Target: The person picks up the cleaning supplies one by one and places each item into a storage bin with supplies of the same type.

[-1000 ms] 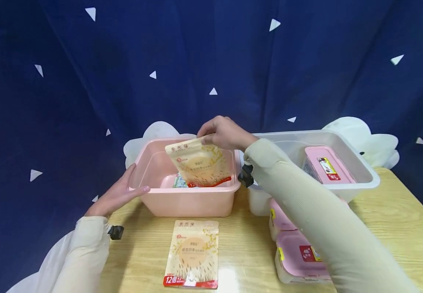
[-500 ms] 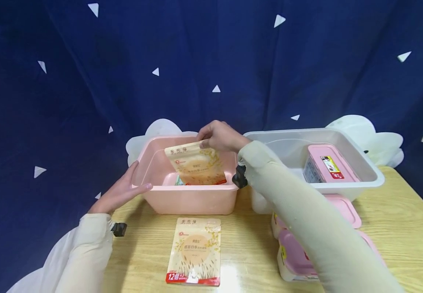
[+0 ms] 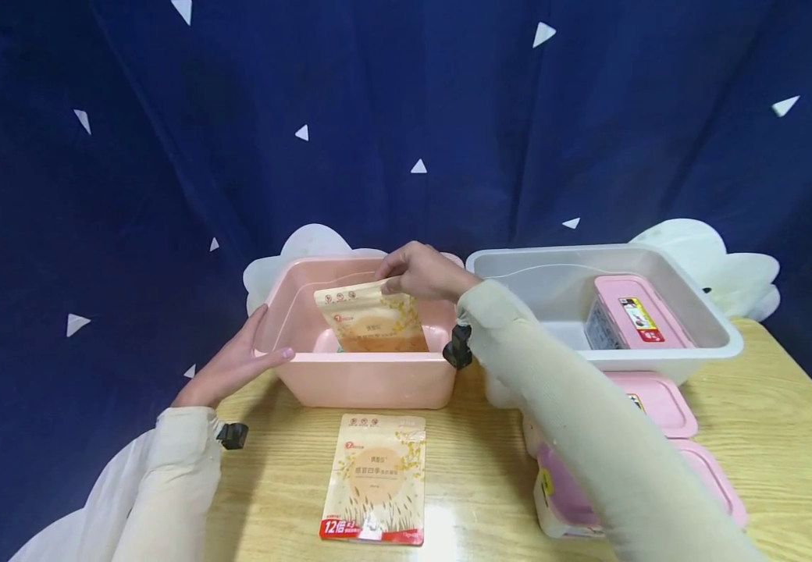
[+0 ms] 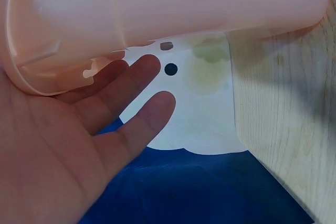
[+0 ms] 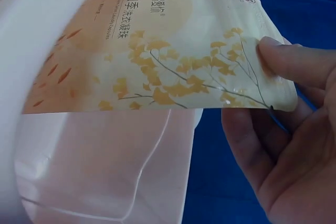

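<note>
My right hand [image 3: 427,271] pinches the top corner of a cream laundry-capsule pouch [image 3: 371,324], thumb on the printed face and fingers behind in the right wrist view. The pouch tilts inside the pink bin [image 3: 367,382], its lower part hidden by the front wall. My left hand [image 3: 237,363] rests at the bin's left rim, thumb toward the front corner. In the left wrist view its fingers [image 4: 147,72] extend loosely beside the bin's outer wall. A matching pouch [image 3: 378,476] lies flat, face up, on the wooden table before the bin.
Right of the pink bin stands a white bin [image 3: 659,357] holding a pink-lidded box [image 3: 641,312]. More pink-lidded boxes [image 3: 652,402] sit in front of it, partly covered by the right sleeve. A dark blue curtain [image 3: 350,117] hangs behind the table [image 3: 476,484].
My right hand has lowered the pouch deeper into the pink bin, so its red bottom band has dropped behind the front wall. The left hand stays at the rim; the view has shifted slightly.
</note>
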Tool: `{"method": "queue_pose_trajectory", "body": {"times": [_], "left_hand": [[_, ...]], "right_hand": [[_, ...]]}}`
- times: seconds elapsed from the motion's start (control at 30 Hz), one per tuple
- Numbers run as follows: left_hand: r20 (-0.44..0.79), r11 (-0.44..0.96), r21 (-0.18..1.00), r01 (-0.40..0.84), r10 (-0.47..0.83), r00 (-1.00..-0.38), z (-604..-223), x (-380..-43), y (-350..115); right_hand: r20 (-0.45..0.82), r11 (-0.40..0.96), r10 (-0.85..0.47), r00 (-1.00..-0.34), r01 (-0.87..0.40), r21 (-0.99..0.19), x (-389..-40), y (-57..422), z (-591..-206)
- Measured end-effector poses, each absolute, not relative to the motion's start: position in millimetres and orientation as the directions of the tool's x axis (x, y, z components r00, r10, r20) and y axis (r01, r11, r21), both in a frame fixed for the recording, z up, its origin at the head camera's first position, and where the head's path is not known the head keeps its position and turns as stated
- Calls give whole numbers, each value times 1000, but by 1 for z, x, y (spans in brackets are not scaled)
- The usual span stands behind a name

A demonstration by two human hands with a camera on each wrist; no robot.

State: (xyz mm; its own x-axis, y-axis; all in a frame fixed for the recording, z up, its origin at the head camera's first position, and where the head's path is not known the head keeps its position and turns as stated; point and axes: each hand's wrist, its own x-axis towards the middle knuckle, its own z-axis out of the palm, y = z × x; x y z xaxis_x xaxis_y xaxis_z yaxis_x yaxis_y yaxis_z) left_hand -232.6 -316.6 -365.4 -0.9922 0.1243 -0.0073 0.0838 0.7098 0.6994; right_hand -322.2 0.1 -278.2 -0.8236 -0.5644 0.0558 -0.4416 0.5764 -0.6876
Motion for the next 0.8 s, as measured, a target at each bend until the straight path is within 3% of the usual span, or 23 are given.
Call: {"method": "queue_pose_trajectory", "body": {"times": [0.2,0.47,0.8], "left_hand": [[-7,714,696,81,119,-993,-366,-233,-318],[-3,715,693,93,133,-991,-368,-231,-316],[6,718,689,100,132,-991,-364,-230,-316]], "right_hand": [[22,591,-556,-831,-413,-692,-325,-3,-282],[72,660,-493,-867,-426,-618,-330,8,-293],[168,653,-527,-833,-524,-547,-305,0,-277]]}}
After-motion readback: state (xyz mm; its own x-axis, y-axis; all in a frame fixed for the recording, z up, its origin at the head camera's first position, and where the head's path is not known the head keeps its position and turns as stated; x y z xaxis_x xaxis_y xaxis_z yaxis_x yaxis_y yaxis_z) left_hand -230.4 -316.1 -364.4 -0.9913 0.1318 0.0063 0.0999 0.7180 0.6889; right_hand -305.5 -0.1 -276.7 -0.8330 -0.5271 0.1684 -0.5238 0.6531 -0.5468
